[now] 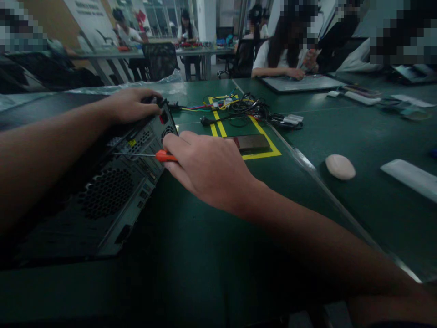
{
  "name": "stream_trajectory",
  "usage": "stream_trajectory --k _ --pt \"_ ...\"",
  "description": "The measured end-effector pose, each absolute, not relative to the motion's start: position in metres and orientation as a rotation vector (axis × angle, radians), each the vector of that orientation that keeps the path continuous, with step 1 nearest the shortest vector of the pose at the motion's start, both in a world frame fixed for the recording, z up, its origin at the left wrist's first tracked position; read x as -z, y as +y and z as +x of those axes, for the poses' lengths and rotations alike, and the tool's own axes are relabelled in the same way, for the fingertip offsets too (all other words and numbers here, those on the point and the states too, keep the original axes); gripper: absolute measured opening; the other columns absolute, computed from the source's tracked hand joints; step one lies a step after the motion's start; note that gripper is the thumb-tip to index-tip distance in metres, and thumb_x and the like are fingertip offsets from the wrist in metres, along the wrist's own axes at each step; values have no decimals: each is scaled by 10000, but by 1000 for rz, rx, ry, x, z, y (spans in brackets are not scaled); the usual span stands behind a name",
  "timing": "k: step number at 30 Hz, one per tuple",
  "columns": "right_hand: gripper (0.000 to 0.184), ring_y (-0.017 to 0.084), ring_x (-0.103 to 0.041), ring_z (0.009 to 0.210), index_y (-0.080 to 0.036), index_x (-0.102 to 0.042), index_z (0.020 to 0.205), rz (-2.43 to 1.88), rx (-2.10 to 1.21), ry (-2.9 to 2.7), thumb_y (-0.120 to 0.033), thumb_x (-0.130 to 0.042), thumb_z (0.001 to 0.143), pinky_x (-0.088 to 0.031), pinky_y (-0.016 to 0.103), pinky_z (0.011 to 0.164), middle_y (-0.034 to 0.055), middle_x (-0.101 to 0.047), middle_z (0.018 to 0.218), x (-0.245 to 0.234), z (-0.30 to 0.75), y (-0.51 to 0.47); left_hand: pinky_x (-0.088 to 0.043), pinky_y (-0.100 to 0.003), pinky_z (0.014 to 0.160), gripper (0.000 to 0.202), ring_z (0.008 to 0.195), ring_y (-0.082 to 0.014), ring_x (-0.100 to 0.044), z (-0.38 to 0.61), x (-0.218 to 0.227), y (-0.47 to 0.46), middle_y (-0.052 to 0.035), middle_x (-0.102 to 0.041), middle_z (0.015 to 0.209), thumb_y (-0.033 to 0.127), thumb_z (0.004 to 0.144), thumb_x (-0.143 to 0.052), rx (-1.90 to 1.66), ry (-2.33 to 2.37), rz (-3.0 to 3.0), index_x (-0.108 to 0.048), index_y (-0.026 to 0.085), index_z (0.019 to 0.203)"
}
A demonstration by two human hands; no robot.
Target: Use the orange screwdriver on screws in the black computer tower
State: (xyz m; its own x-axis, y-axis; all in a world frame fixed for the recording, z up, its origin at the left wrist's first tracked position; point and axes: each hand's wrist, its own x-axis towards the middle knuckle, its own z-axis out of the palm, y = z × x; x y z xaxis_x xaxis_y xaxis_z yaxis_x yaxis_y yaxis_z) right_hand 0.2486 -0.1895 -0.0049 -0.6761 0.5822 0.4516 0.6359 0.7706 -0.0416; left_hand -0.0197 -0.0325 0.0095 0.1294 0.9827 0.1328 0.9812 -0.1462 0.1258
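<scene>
A black and grey computer case (134, 182) stands tilted on the left of the table, its vented back panel turned towards the right. My left hand (134, 105) holds the case by its upper edge, fingers bent over the rim. In my right hand (211, 171) is a screwdriver (166, 156) with an orange handle, gripped in closed fingers. Its thin shaft points left, and the tip is at the back panel near a yellow label; whether it sits in a screw I cannot tell. Part of the case is dark and hidden behind my left forearm.
Behind my right hand lie a bundle of cables (251, 107) and a dark box-shaped piece (254, 143) within yellow tape (262, 155). A pale computer mouse (340, 166) and a white bar (409, 176) are on the right. Across the table a person works over a grey board (300, 84).
</scene>
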Motion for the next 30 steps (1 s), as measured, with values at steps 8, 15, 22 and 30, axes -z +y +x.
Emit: stream_trajectory --k 8,15,22,30 --pt "374 236 -710 894 -164 -728 1102 -933 113 -2514 -320 -388 1091 -314 320 580 76 -750 1076 7 246 -189 -418 -524 1150 831 1328 -405 -566 -20 -9 -32 -141 -620 1448 623 820 -505 -302 2051 2349 -588 178 1517" --pt "381 240 -701 907 -185 -587 1399 -890 55 -2534 -330 -455 1071 -362 325 593 56 -739 1134 11 246 -188 -410 -501 1160 808 1334 -395 -563 -20 -9 -32 -129 -623 1449 611 847 -491 -265 2055 2351 -575 186 1529" --pt "392 233 -696 898 -237 -541 1443 -899 140 -2531 -247 -379 1086 -374 321 598 46 -726 1141 13 248 -186 -424 -519 1141 811 1317 -406 -575 -24 -7 -28 -148 -630 1440 609 842 -486 -261 2013 2396 -584 167 1515" --pt "379 233 -700 834 -230 -576 1401 -880 195 -2514 -222 -375 1080 -293 336 532 30 -725 1074 13 248 -186 -428 -496 1140 794 1309 -374 -589 -26 -7 -27 -130 -637 1432 615 854 -481 -241 2017 2403 -568 194 1521"
